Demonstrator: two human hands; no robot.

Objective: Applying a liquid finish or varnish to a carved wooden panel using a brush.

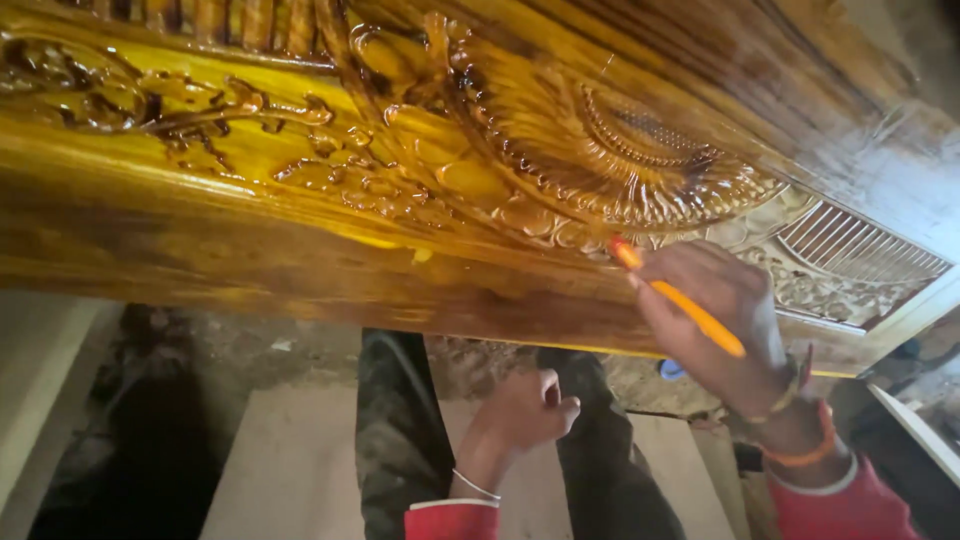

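Nearest the camera, below the woodwork, the left hand [525, 410] hangs curled into a loose fist, holding nothing and touching nothing, a thin bangle at its wrist and a red cuff behind it. Up and to the right of it, the right hand [725, 325] is clenched around a slim brush with an orange handle [690, 308], which it pinches between fingers and thumb; two bands, one orange, circle that wrist above a second red cuff. The brush's long axis runs on a slant, from the butt low over the back of the right hand up and leftward to a reddish tip [622, 250], and that tip meets the lower rim of the carved fan-shaped medallion [620, 150] just above and left of the hand. The right hand is plainly the nearer of the two to the carving; the left hand stays well apart beneath it. Beyond the tip, the large carved wooden panel [300, 170] stretches away leftward and upward, glossy amber and wet-looking across its scrolls and leaves, while to the right of the hand a paler, unglazed stretch with a slatted grille [860, 245] remains. Count: two hands, one brush, one panel, one medallion, one grille in view. Below, dark trouser legs and pale boards fill the floor.
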